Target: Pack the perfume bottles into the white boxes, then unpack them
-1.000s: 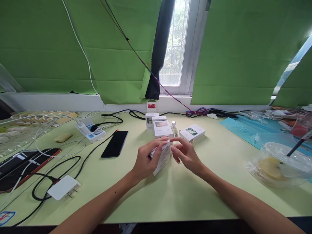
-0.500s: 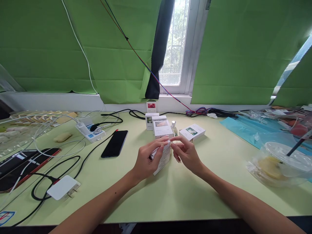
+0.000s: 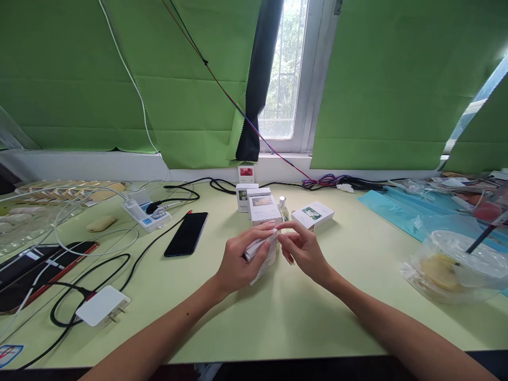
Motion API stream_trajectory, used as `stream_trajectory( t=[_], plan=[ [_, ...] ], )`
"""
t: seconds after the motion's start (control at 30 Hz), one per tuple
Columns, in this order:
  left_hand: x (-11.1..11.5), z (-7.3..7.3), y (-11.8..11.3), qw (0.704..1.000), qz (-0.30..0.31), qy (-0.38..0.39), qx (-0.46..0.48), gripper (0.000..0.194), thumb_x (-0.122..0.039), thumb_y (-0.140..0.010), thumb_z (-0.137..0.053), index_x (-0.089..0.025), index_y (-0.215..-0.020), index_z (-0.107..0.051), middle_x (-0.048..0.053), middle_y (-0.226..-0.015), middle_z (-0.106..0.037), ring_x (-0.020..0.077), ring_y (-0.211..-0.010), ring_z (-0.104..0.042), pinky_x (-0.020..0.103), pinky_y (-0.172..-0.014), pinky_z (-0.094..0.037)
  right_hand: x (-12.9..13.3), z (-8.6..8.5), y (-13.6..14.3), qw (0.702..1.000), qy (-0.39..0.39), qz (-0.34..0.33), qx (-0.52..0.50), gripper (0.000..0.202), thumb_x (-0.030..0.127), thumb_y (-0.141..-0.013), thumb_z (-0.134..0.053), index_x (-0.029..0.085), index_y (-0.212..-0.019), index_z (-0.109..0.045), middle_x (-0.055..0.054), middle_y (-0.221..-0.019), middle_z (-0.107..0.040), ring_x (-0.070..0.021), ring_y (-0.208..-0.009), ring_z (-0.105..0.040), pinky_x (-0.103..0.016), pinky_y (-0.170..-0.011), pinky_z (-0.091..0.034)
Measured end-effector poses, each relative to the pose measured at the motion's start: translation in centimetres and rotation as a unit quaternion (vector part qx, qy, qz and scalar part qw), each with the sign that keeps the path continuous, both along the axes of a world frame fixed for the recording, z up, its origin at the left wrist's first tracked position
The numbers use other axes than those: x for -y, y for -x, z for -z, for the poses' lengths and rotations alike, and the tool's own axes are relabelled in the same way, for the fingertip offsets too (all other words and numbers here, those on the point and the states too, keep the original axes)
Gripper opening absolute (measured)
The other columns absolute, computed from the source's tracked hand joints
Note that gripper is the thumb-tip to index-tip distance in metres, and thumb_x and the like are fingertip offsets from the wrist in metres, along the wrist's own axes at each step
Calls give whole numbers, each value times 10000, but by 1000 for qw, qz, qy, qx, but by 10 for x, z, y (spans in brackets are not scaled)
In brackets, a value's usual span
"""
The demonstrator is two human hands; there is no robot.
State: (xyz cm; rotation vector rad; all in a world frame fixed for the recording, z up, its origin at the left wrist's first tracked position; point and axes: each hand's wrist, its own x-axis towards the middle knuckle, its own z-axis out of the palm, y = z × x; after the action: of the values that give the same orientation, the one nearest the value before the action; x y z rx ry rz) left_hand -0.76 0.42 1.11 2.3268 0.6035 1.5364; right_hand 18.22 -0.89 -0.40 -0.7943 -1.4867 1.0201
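Note:
A small white carton with fine print on its side stands tilted on the table between my hands. My left hand is closed around its top and left side, the thumb lying along the near upper edge. At the carton's upper right corner, the thumb and index finger of my right hand pinch the edge, with the other fingers curled below. Just beyond my fingertips sit a white box with a picture label and a glass bottle with a silver cap. The fingers partly cover the carton's top.
Another white box lies to the right. Further back stand several similar boxes. On the left are a black phone, a power strip, a white charger and loose cables. A lidded plastic cup stands on the right.
My left thumb has shifted slightly along the carton's upper edge. Both hands otherwise keep their places, and the view has moved very slightly.

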Motion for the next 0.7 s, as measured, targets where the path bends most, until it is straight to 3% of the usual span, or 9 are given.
stream_trajectory(
  t=[0.7],
  plan=[
    [2,-5,-3,1000,11,-19,-19,232,-135,-902,-662,-213,-1115,-710,119,-1232,-762,257,-1180,-726,419,-1008,-617,4,-2,0,1000,-7,3,-7,281,448,-948,-669,203,-1071,-605,106,-539,-460,-88,-456,-443,-224,-460,-395]
  ],
)
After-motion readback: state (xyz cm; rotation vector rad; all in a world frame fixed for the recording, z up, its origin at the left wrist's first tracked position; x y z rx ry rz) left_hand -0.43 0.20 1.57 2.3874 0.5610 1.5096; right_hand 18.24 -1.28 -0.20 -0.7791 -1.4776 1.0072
